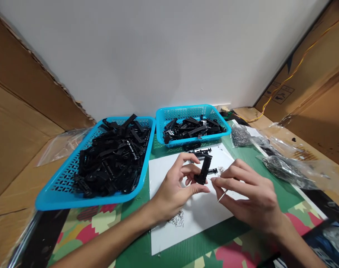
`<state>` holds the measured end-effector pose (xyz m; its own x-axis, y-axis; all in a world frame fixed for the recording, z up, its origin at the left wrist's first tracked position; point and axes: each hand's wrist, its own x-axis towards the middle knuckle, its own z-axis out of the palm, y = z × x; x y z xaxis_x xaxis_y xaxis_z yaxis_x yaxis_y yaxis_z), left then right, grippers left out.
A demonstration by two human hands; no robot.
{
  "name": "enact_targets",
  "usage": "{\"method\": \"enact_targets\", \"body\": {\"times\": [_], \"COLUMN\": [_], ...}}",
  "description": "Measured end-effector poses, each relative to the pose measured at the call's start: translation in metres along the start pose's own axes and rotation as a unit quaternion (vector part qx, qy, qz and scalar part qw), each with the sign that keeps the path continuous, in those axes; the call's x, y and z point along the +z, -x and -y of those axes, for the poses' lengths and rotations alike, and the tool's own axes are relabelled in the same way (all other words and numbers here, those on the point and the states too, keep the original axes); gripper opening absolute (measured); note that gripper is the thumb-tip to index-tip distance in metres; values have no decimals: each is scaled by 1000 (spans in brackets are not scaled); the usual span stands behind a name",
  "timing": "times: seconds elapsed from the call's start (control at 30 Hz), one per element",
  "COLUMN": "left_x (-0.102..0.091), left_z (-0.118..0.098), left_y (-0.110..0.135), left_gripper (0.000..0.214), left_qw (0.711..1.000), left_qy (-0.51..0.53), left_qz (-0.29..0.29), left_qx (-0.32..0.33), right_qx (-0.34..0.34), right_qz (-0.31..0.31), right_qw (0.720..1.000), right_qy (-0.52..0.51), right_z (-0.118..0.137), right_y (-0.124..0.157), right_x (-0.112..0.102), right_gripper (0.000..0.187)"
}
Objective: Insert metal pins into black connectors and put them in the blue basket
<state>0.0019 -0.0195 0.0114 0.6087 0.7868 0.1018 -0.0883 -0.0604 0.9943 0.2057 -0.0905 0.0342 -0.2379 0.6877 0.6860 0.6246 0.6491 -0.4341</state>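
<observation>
Patterned green covering point(136, 253) runs along the near edge of the surface point(242, 152). Toward the left edge a large blue basket point(82, 204) holds heaped black parts point(110, 160); then the left hand point(175, 186), fingers clamped on one black piece point(204, 169) above the white sheet point(199, 208); a smaller blue basket point(186, 112) at the far edge; the right hand point(253, 193), pinching a thin stick point(222, 196); bags of metal bits point(287, 171) near the right edge

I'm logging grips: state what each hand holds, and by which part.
The left hand holds a black part by its lower end. The right hand holds a thin pale rod; exactly where along it is hidden.
</observation>
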Motion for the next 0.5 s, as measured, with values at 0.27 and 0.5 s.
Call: {"method": "enact_targets", "body": {"times": [0.27, 0.5], "left_x": [-1, 1], "left_z": [-1, -5], "left_y": [-5, -5], "left_gripper": [60, 56], "left_qw": [999, 998], "left_qy": [27, 6], "left_qz": [-15, -39], "left_qx": [-29, -39], "right_qx": [-77, -86], "right_qz": [39, 65], "right_qw": [996, 994], "right_qy": [12, 22], "right_z": [3, 1], "right_y": [-1, -2], "right_x": [0, -6], "right_gripper": [16, 16]}}
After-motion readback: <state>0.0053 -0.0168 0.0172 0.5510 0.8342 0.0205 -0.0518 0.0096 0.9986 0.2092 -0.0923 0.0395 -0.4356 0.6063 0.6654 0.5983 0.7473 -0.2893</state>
